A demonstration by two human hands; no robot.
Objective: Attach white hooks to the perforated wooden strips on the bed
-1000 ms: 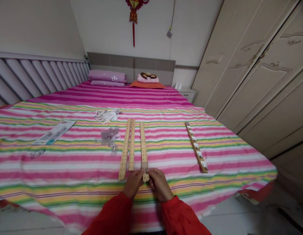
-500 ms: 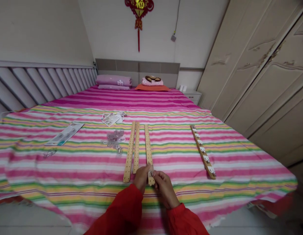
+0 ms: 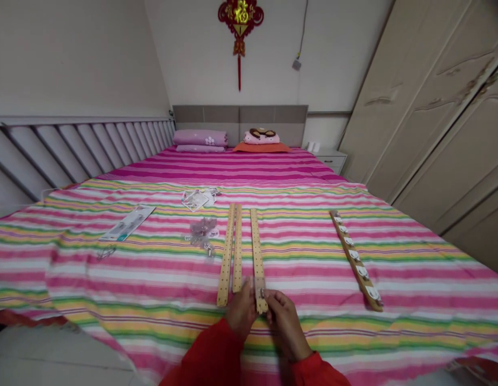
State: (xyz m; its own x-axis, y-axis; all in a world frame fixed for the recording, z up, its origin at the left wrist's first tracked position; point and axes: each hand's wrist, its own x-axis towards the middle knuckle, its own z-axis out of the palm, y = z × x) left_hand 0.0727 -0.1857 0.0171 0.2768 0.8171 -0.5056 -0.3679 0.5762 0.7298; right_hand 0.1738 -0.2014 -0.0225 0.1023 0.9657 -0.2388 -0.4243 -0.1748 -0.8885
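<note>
Both my hands are at the near end of a perforated wooden strip [image 3: 257, 257] lying lengthwise on the striped bedsheet [image 3: 112, 289]. My left hand [image 3: 241, 311] pinches the strip's left side. My right hand [image 3: 285, 324] grips its right side at a small metal fitting [image 3: 262, 293], below a clear plastic piece [image 3: 258, 285] on the strip. My fingers partly hide the fitting. Just left lie two more perforated wooden strips [image 3: 226, 254] [image 3: 237, 247]. Farther right lies a wooden strip with several white hooks [image 3: 356, 260].
On the sheet to the left lie a clear bag of metal fittings [image 3: 201, 233], a packaging card [image 3: 128, 222], and papers [image 3: 196, 200]. Pillows [image 3: 199, 140] lie at the bed's far end. A tall wardrobe [image 3: 426, 107] stands to the right.
My view has tilted and shifted, so the bed sits lower and farther right in the frame. My hands have stayed at the strip's near end, with the fitting between them.
</note>
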